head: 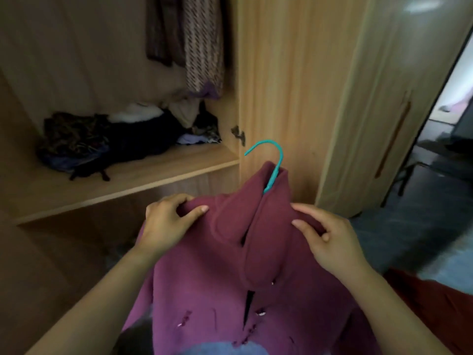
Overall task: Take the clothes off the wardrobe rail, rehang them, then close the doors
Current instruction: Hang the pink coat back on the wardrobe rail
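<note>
Before wardrobe (276, 73) | left hand (169, 224) pinches maroon garment (217, 278) | right hand (332, 242) pinches it too | teal hanger (276, 160) in collar

Wooden wardrobe shelf (158, 170), at ten o'clock of view, bore one loose heap. Dark patterned bundle (74, 139) at nine o'clock end; black garment (138, 144) at centre, white piece (138, 114) atop it; pale lilac cloth (190, 139) at three o'clock end.

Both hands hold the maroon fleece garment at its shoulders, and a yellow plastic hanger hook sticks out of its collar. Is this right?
Not quite: the head view shows the plastic hanger hook is teal, not yellow. The left hand and right hand do hold the maroon fleece garment at its shoulders.
</note>
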Available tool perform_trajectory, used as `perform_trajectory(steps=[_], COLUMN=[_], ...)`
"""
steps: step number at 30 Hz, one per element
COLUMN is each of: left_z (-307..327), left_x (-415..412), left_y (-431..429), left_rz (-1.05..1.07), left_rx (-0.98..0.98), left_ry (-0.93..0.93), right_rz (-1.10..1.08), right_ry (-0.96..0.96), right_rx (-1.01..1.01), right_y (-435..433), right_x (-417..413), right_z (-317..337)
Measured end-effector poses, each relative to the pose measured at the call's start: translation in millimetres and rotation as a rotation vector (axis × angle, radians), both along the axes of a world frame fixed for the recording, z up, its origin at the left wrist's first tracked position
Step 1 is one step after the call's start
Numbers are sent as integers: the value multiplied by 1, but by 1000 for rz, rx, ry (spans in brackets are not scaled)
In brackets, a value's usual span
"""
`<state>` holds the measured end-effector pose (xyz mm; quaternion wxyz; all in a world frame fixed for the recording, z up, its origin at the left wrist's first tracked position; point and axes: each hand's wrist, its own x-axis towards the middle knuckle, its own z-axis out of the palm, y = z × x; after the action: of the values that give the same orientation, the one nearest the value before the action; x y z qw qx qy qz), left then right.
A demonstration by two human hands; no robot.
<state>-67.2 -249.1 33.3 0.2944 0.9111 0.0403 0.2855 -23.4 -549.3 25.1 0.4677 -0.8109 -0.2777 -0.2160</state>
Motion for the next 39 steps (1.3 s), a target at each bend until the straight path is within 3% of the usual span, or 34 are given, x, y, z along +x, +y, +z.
perform_trajectory(steps=[10, 19, 23, 27, 32, 39], left_z=[94, 255, 341, 395, 416, 446], left_x=[143, 285, 318, 350, 410, 470], left_y=[153, 246, 259, 269, 316, 360], left_rz=[38, 12, -204, -457, -380, -670], left_rx=[-85, -3, -85, -90, 81, -201], left_ry=[-155, -420, -488, -404, -403, -470], right_rz=[4, -73, -83, -130, -203, -275], right_ry=[-239, -459, -554, -658, -742, -827], right_rx=[98, 137, 130, 148, 124, -31], right_y=[155, 254, 301, 347, 385, 421], right_x=[167, 315, 358, 389, 422, 441], right_z=[104, 256, 326, 375, 409, 444])
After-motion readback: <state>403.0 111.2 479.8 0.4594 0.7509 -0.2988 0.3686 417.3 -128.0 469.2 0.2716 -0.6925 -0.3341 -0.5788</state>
